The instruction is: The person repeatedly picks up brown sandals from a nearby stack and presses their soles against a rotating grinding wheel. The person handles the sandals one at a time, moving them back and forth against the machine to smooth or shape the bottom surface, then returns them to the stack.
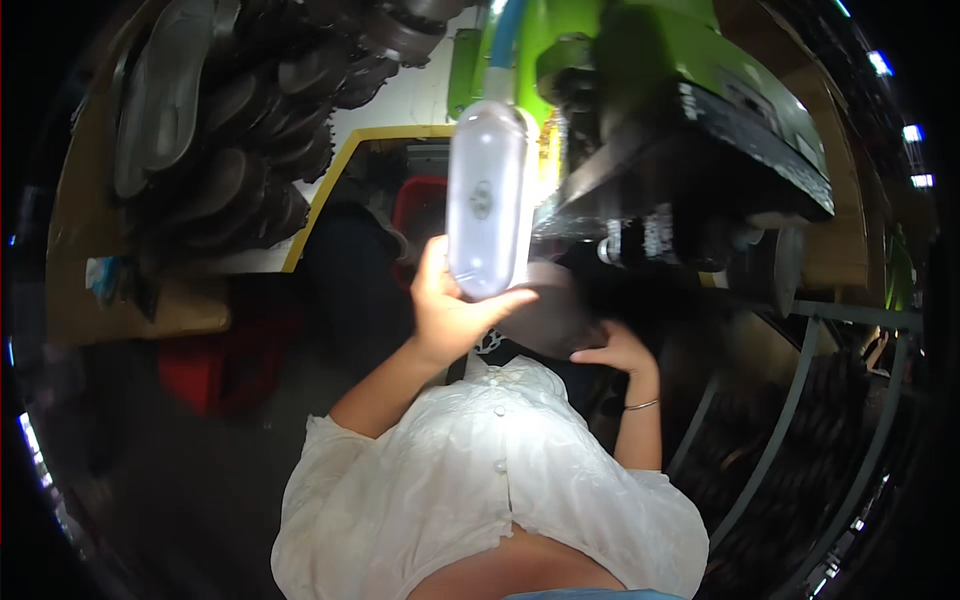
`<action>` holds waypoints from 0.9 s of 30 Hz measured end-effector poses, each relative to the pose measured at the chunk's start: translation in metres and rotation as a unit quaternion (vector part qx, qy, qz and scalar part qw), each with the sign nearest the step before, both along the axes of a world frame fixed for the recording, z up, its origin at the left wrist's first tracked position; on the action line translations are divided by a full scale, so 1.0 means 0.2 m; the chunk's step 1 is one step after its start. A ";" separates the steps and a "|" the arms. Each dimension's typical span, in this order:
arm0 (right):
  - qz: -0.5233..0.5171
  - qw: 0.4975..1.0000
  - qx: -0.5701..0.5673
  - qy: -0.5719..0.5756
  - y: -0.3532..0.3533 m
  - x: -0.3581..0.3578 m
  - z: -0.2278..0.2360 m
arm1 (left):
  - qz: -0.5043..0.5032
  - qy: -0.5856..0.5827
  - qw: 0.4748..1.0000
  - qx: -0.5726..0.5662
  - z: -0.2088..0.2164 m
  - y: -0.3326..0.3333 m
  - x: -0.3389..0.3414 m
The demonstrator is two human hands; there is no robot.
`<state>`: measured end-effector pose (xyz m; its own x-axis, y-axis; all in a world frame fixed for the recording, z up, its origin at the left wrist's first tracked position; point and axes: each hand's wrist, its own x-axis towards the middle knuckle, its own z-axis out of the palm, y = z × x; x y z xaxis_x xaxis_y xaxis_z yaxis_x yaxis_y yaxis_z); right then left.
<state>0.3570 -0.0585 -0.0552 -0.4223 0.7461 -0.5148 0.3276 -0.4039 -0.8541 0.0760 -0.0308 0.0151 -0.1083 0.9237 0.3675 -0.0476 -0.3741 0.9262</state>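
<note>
A dark brown shoe sole (548,312), blurred, is between my two hands in front of my chest. My left hand (450,312) grips its left end, the thumb lying along the edge; the fingers are partly hidden behind a pale oblong lamp-like cover (487,200). At the sole's right end is my right hand (622,350), thumb below it and the other fingers curled at its side. Just beyond the sole stands a green machine (700,70) with dark working parts, a bright light glowing beside the cover.
Brown shoe soles (235,190) lie heaped on a yellow-edged white table (345,160) at the far left. A red stool-like object (220,365) stands on the floor below. A red container (420,200) sits behind the cover. At right rises a grey metal rack (795,400) holding dark pieces.
</note>
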 end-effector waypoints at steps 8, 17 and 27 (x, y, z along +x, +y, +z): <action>-0.011 0.999 -0.005 0.032 -0.18 -0.09 0.00 | -0.089 0.024 0.988 -0.124 0.11 0.18 0.15; -0.039 0.987 0.154 -0.033 0.03 0.35 0.56 | -0.067 -0.114 0.979 -0.157 -0.04 0.05 0.05; -0.283 0.868 0.381 0.144 0.35 0.29 0.58 | -0.038 -0.166 0.974 -0.147 -0.06 -0.04 0.04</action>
